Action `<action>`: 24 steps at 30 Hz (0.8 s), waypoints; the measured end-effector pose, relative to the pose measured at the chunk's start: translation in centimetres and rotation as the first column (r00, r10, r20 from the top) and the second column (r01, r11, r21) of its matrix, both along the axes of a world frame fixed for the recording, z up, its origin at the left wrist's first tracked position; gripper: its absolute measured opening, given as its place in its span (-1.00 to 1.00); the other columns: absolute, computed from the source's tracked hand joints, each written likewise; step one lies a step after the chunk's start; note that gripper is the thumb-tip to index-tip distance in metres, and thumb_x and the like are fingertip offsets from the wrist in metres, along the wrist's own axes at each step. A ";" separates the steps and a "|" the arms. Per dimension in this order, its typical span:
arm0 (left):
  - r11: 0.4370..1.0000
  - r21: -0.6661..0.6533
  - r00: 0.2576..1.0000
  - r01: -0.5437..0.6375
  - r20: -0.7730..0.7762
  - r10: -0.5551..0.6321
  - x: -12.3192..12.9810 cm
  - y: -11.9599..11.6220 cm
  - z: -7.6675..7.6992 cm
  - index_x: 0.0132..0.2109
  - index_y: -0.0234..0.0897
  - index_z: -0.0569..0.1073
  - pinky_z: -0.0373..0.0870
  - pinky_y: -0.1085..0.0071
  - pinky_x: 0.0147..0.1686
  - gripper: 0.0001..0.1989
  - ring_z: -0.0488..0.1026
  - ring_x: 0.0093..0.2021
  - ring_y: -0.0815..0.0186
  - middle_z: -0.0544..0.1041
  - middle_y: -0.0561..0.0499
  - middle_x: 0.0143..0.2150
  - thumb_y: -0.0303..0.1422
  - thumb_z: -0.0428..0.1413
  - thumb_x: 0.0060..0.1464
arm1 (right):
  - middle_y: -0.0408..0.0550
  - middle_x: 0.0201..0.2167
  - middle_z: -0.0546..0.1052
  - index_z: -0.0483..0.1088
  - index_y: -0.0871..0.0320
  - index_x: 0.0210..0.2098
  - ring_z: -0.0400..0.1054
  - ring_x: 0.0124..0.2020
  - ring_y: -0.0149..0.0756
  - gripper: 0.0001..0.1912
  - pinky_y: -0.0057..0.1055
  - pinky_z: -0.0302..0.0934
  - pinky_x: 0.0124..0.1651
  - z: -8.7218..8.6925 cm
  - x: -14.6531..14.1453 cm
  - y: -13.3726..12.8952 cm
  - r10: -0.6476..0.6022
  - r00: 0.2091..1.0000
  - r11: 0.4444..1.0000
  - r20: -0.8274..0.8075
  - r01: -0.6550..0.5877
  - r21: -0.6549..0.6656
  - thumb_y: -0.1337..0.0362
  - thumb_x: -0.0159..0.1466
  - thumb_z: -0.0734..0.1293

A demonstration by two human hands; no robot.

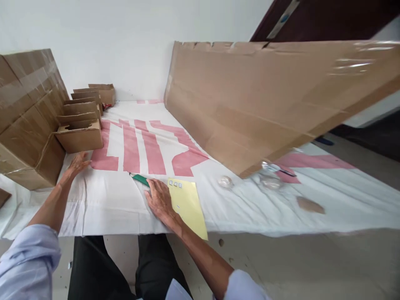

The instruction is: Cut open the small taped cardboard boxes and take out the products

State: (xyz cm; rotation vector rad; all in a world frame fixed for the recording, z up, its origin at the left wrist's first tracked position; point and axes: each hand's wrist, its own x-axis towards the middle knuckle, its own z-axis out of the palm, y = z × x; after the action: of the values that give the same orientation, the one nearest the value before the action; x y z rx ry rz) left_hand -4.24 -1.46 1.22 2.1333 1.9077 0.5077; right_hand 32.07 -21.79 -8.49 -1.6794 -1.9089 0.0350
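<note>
My right hand (160, 200) rests near the table's front edge, its fingers at the end of a green cutter (140, 179) whose tip points left. Beside it lies a yellow sheet (189, 206) with small printed marks, partly covered by my wrist and hanging over the edge. My left hand (77, 163) lies on the white cloth (103, 196) with its fingers apart, in front of the nearest small open carton (79, 136). Nothing shows in it.
Stacked large cartons (31, 112) stand at the left, next to a row of small cartons. A big cardboard panel (265, 100) leans at the right. Before it lie clear-wrapped items (225, 181) and a brown piece (310, 205).
</note>
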 end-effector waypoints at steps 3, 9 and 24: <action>1.000 -0.003 1.000 0.029 0.009 -0.029 0.6 -2.8 0.3 0.20 -0.32 0.52 0.61 0.05 0.08 -0.57 0.62 0.06 0.03 0.60 -0.23 0.17 -0.13 0.25 0.34 | 0.24 0.24 0.53 0.37 0.18 0.33 0.36 0.27 0.09 -0.51 0.05 0.22 0.37 1.0 -0.7 0.0 -0.021 1.000 0.997 0.007 0.021 -0.069 0.32 0.43 0.30; 0.984 0.082 0.985 0.160 0.054 -0.165 2.0 -9.1 -0.1 0.19 -0.22 0.52 0.63 0.11 -0.07 -0.40 0.65 0.03 -0.07 0.63 -0.23 0.15 0.05 0.16 0.14 | 0.24 0.30 0.49 0.34 0.14 0.36 0.32 0.33 0.07 -0.50 0.10 0.16 0.42 1.6 -0.8 0.5 -0.021 1.000 0.997 -0.015 0.020 -0.068 0.26 0.46 0.34; 0.654 0.152 0.670 0.741 -0.092 -0.737 22.0 -27.8 -7.3 0.43 -0.26 0.38 0.47 -0.12 0.31 -0.38 0.36 0.48 -0.13 0.47 -0.31 0.44 -0.42 0.16 0.25 | 0.10 0.22 0.58 0.45 0.12 0.24 0.41 0.27 -0.07 -0.65 -0.07 0.21 0.37 4.1 0.9 2.3 0.085 0.984 0.978 -0.156 -0.112 -0.175 0.31 0.49 0.30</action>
State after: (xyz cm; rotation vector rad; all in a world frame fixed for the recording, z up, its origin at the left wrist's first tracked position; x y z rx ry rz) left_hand 17.72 -29.24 -6.09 2.7700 0.8327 0.4706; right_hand 32.95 -19.46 -4.39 -1.6472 -1.9229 0.3743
